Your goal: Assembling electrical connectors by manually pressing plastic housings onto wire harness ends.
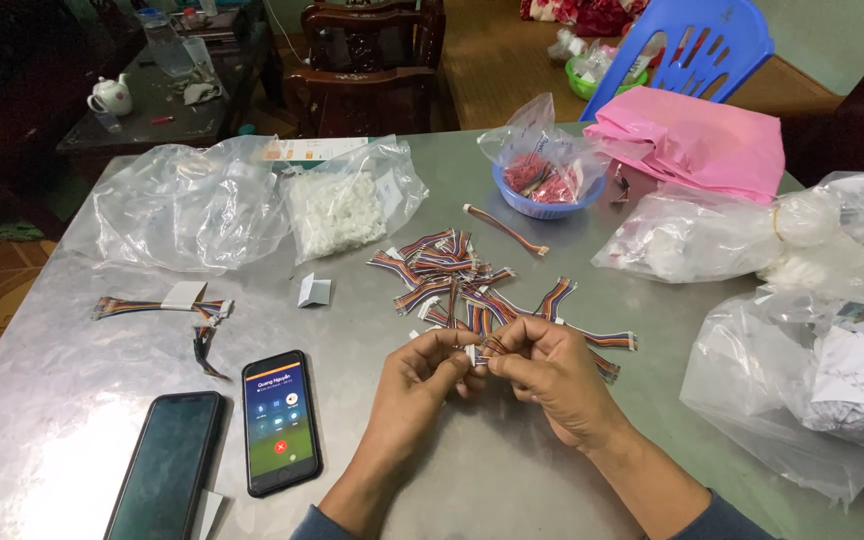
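At table centre, low in view: left hand [420,372] and right hand [550,372] meet fingertip to fingertip, both pinching one small white connector [474,353] with short multicolour wires, held just above the metal table [72,420]. Just beyond the hands lies a loose pile of ribbon cables [457,280]. Left of the hands, two phones: one lit [280,420], one dark [167,465]. Far side: blue bowl [542,205], clear plastic bags [187,205], pink bag [697,140].
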